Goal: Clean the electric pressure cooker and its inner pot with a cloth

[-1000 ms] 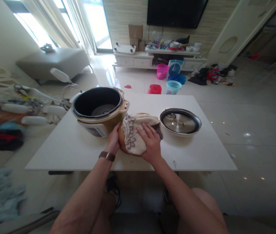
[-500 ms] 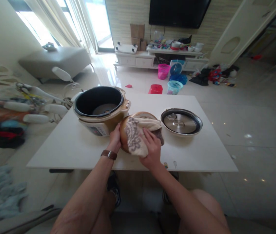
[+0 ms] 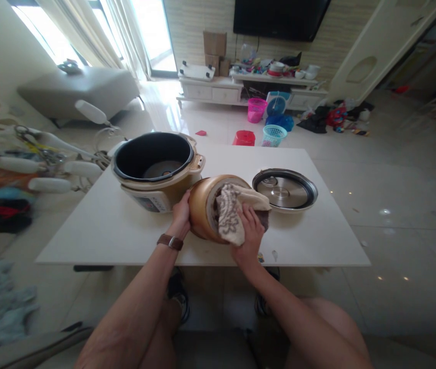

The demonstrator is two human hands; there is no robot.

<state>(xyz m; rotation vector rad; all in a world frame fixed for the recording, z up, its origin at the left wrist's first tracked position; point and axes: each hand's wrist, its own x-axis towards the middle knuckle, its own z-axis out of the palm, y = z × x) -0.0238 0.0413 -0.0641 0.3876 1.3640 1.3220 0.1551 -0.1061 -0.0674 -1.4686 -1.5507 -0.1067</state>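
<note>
A gold-coloured cooker inner pot [image 3: 201, 207] is tilted on its side over the white table, its pale, round end turned to the right. My left hand [image 3: 181, 214] is closed on the pot's left edge. In my right hand [image 3: 249, 240] is a cream cloth [image 3: 230, 215] with a brown pattern, pressed against the pale end and covering much of it. To the left stands an electric pressure cooker [image 3: 181, 190], its top open and dark inside. The cooker lid [image 3: 285, 196] lies on the right with its metal underside up.
The white table [image 3: 106, 241] carries all these, plus small items near its front edge. Beyond it on the floor are a red bucket [image 3: 244, 137], a light blue basket [image 3: 274, 134] and a pink basket [image 3: 257, 110]. A lamp with several white arms [image 3: 51, 185] stands close on the left.
The pot has turned so that more of its gold side and pale end shows. My right hand and the cloth have shifted right across it. My left hand keeps its hold.
</note>
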